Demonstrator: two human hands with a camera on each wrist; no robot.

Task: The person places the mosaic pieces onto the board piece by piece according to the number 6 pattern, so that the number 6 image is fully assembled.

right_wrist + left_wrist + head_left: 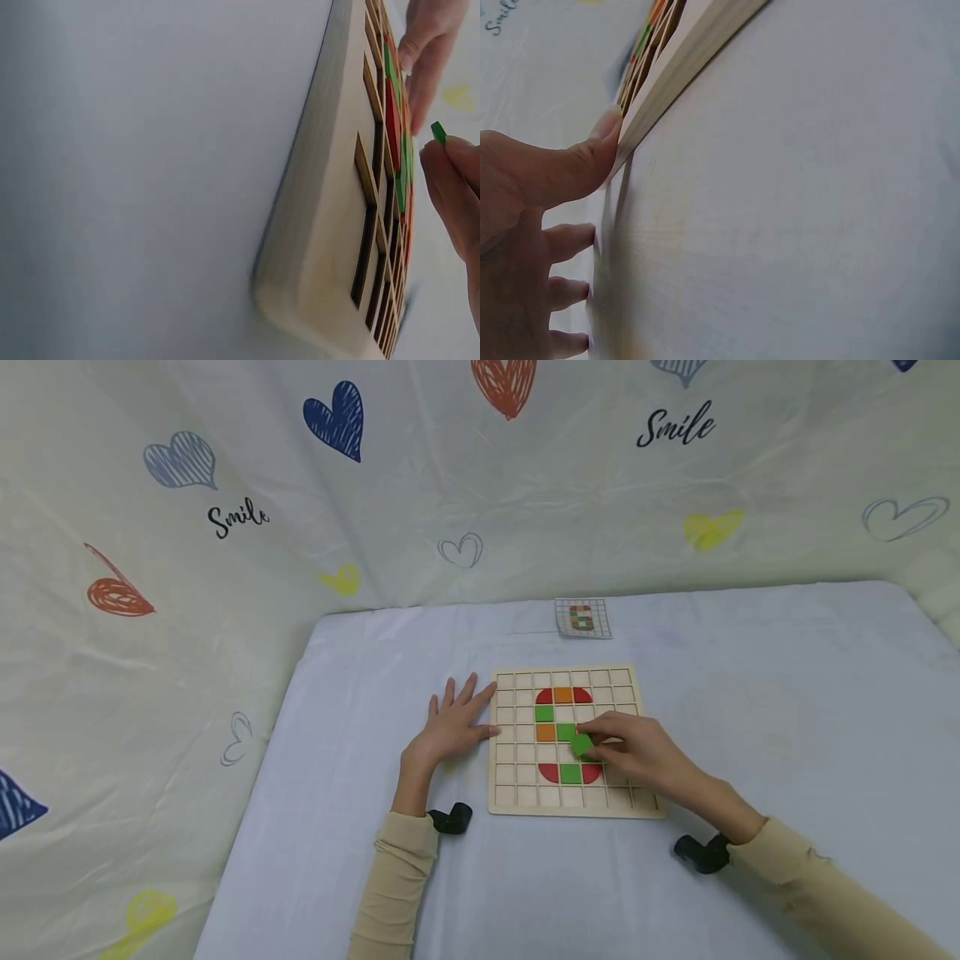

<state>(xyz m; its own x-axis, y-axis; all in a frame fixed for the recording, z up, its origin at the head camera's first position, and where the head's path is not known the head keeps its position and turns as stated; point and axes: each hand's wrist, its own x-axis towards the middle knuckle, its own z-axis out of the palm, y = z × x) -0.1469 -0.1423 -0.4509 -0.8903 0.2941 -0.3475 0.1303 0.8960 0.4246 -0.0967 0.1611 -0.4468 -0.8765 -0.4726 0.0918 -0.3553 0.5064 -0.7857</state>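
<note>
A wooden grid board [517, 795] lies on the white cloth. Red rounded-corner tiles [549, 773], orange square tiles [545, 732] and green square tiles [543, 714] sit in several of its middle cells. My right hand [641, 750] pinches a green tile [581, 745] by fingertips and thumb over the middle of the board. In the right wrist view this tile [439, 133] is edge-on, apart from the board. With fingers spread, my left hand [448, 728] rests at the board's left side; its thumb [592, 154] touches the edge. Cells beneath my right hand are partly hidden.
Behind the board lies a small card [582, 620] printed with a grid and a coloured pattern. White cloth [787, 693] covers the table, and a curtain [525, 485] with hearts and "Smile" hangs behind. Black devices [452, 819] are at both wrists.
</note>
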